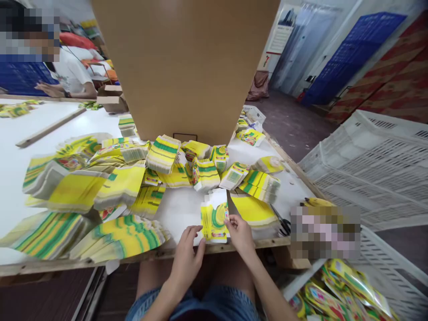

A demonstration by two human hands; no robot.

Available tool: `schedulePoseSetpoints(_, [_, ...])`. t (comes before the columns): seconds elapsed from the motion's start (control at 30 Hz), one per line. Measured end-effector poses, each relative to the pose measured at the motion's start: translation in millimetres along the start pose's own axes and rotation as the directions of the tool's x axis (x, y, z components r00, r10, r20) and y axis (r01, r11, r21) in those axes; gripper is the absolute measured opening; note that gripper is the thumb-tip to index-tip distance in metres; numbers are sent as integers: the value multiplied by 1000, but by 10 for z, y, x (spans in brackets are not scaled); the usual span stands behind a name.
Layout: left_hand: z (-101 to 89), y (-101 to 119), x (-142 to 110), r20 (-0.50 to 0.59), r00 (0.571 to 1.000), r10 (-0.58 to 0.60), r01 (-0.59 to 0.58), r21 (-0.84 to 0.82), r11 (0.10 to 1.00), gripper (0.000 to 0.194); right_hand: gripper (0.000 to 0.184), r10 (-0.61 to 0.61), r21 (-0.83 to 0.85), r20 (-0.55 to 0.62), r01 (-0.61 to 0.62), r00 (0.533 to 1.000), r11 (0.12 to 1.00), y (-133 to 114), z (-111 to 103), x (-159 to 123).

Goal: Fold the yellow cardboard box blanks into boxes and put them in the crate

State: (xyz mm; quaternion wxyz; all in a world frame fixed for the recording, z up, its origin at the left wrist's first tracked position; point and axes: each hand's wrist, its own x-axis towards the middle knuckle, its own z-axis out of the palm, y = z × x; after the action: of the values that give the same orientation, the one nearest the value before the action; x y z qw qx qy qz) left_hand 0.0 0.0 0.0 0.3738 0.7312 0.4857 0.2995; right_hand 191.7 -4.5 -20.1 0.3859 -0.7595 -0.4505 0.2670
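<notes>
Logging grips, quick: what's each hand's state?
Left hand: partly open, beside flat yellow-green printed packets.
Right hand: closed, pinching their right edge.

Perhaps over a dozen packaging stacks [214, 218], one pair of scissors [285, 227], one wooden bar [50, 129], one co-worker [72, 70]

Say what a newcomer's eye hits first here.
The big brown cardboard panel, rising at upper centre. Then the yellow and green packets piled before it, spreading widest to the left. Below, near the table edge, the left hand and right hand flank a small stack.
</notes>
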Motion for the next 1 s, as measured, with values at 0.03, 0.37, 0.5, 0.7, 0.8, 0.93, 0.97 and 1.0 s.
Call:
schedulePoseSetpoints(0.03, [7,6,0,1,1000,4,-4,-5,1000,28,25,0,31,5,0,1000,1000,6,4,7])
schedulePoseSetpoints(0.37, [-101,54,-48,-40,991,-125,101,-375,921,29,36,24,308,-58,-5,998,951,-203,-169,-242])
schedulePoseSetpoints(0.5, [-119,102,-41,151,974,-170,223,-776,590,42,48,22,518,105,-74,994,852,-366,-112,-489])
schedulePoseSetpoints(0.7, [-146,269,-109,354,935,-35,351,-905,241,42,44,44,726,254,-221,966,651,-548,-41,-712])
schedulePoseSetpoints(0.8, [-155,322,-143,333,943,-24,328,-909,258,45,40,21,741,224,-184,974,645,-573,-56,-737])
schedulePoseSetpoints(0.93, [-114,315,-176,269,963,-24,262,-907,329,45,36,-2,651,157,-101,988,752,-539,-76,-746])
schedulePoseSetpoints(0.97, [-97,305,-185,250,968,-34,246,-907,343,44,35,-2,624,150,-93,989,776,-525,-79,-748])
schedulePoseSetpoints(1.0, [-79,294,-193,233,971,-52,236,-905,354,43,36,0,604,145,-88,989,792,-512,-83,-751])
